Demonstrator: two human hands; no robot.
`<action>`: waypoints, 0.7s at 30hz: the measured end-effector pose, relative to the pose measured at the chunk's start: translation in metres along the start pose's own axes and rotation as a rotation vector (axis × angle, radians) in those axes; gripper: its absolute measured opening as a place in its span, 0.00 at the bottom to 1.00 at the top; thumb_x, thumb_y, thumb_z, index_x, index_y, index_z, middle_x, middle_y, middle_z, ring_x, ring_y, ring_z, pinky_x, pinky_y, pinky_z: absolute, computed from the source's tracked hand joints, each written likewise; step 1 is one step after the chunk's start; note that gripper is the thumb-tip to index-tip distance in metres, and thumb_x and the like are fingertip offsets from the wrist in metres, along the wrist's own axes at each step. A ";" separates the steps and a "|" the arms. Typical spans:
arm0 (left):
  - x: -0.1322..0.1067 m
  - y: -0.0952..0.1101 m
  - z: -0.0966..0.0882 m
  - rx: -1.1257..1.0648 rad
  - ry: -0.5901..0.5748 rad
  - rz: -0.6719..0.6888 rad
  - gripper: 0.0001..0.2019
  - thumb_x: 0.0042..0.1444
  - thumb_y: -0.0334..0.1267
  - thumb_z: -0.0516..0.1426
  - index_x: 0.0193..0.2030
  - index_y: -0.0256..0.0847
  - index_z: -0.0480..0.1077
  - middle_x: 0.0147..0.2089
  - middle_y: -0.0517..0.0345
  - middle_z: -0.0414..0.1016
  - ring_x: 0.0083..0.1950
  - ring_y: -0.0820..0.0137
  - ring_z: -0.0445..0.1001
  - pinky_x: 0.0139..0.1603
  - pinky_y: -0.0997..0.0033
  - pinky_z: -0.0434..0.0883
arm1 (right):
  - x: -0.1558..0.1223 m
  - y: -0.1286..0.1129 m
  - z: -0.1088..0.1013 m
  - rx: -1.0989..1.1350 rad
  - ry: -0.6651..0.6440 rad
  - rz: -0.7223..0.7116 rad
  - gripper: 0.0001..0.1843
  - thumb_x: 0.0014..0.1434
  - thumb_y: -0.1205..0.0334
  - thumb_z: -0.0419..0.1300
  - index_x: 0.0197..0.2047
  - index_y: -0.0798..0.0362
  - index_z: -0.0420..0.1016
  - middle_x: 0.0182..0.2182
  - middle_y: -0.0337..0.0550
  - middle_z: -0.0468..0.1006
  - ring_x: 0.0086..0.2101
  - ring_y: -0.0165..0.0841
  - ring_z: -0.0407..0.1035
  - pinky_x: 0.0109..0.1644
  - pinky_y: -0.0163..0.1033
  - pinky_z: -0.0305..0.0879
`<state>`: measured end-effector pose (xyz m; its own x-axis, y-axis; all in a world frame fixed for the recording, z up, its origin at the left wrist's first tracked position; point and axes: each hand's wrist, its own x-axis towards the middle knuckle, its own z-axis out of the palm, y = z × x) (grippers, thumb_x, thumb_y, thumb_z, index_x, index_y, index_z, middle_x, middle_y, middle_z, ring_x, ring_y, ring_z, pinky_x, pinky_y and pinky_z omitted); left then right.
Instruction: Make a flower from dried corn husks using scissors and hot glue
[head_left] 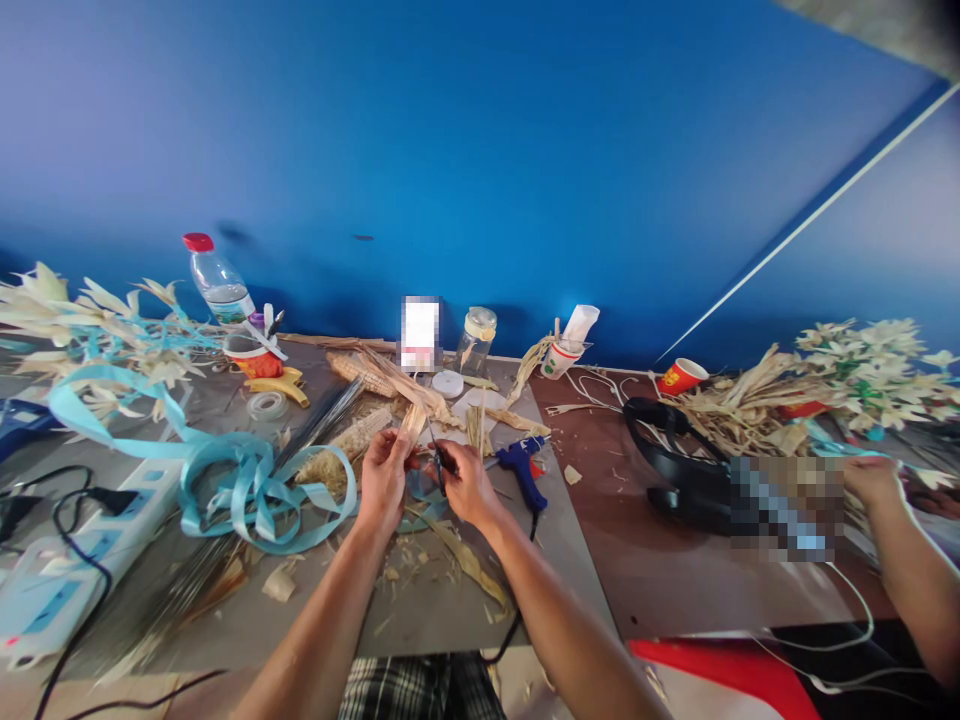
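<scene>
My left hand [382, 475] pinches a dry corn husk [412, 430], which points up and away from me. My right hand [466, 480] is wrapped round dark-handled scissors [439, 470]; their blades sit close against the husk's right side. Whether the blades are apart I cannot make out. Just right of my right hand lies a blue glue gun [523, 472]. Beyond my hands rest corn cobs [351, 370] and more husks. To the left, a loose heap of light blue ribbon [232, 490] lies beside thin dark wires [319, 430].
At the left are a white power strip [90, 560], a bottle [217, 285] and a cup of tools [255, 355]. A glass jar [476, 340] stands by the blue wall. On the right are a black headset-like object [675, 460], husk flowers [870, 375] and another person's hand [874, 480].
</scene>
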<state>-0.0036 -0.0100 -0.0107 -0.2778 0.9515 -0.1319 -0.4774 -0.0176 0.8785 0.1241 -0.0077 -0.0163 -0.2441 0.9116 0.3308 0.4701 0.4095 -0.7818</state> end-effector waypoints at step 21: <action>0.006 0.004 -0.011 0.261 0.326 0.503 0.11 0.49 0.44 0.59 0.34 0.41 0.63 0.31 0.61 0.65 0.31 0.74 0.65 0.35 0.75 0.65 | -0.002 0.004 -0.005 -0.043 -0.142 -0.008 0.13 0.54 0.60 0.60 0.43 0.52 0.73 0.26 0.40 0.75 0.28 0.33 0.66 0.44 0.42 0.57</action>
<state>-0.0164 -0.0076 -0.0130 -0.6723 0.7043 0.2279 -0.0167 -0.3223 0.9465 0.1307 -0.0081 -0.0174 -0.3644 0.8952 0.2565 0.5024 0.4209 -0.7552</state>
